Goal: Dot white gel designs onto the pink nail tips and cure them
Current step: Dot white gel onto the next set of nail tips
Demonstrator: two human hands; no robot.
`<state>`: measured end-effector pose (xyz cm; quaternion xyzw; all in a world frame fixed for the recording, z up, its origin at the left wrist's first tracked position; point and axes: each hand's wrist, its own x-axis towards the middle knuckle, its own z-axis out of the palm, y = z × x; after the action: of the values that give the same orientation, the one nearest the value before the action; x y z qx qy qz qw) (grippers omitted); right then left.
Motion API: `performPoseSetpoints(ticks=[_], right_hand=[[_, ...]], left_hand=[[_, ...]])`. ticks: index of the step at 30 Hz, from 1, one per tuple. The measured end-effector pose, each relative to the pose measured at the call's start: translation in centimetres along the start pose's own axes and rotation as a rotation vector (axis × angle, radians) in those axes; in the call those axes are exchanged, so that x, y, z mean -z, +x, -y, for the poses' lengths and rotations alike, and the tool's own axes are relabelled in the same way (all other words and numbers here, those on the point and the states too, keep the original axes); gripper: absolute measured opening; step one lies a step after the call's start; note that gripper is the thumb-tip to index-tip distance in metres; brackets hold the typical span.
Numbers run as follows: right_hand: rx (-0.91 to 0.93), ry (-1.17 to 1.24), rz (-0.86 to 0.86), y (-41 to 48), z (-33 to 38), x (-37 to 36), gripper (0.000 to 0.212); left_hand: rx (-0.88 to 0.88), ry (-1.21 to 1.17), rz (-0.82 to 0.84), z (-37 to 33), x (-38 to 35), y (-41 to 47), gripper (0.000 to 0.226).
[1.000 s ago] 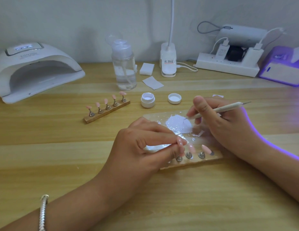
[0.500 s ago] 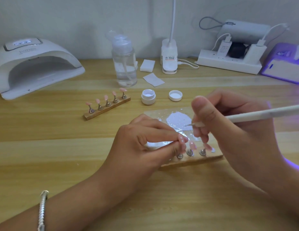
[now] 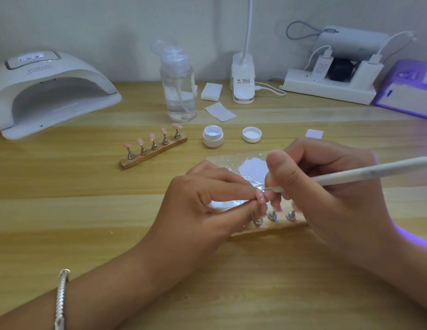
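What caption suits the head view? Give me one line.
Left hand pinches a pink nail tip while the right hand dots it with a white pen.

Toward the back of the table (image 3: 64,210): clear pump bottle (image 3: 179,91), white pad (image 3: 211,91) and flat wipe (image 3: 220,111) just beside. Farther right, lamp base (image 3: 242,77), then power strip (image 3: 327,92) with chargers (image 3: 323,65).

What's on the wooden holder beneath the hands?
Three metal pegs show on the wooden holder; the left hand pinches a white-dotted pink tip. It and the right hand, gripping the dotting tool, hide the holder's ends and any further pegs.
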<state>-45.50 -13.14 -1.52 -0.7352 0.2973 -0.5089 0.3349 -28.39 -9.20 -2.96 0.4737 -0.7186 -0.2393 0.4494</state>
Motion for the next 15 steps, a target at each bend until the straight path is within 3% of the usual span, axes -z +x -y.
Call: performPoseSetpoints(ticks=[15], right_hand=[[-0.014,-0.01,0.017,0.0,-0.13,0.09,0.033]], left_hand=[[-0.002,-0.009,-0.003,0.23,-0.04,-0.03,0.007]])
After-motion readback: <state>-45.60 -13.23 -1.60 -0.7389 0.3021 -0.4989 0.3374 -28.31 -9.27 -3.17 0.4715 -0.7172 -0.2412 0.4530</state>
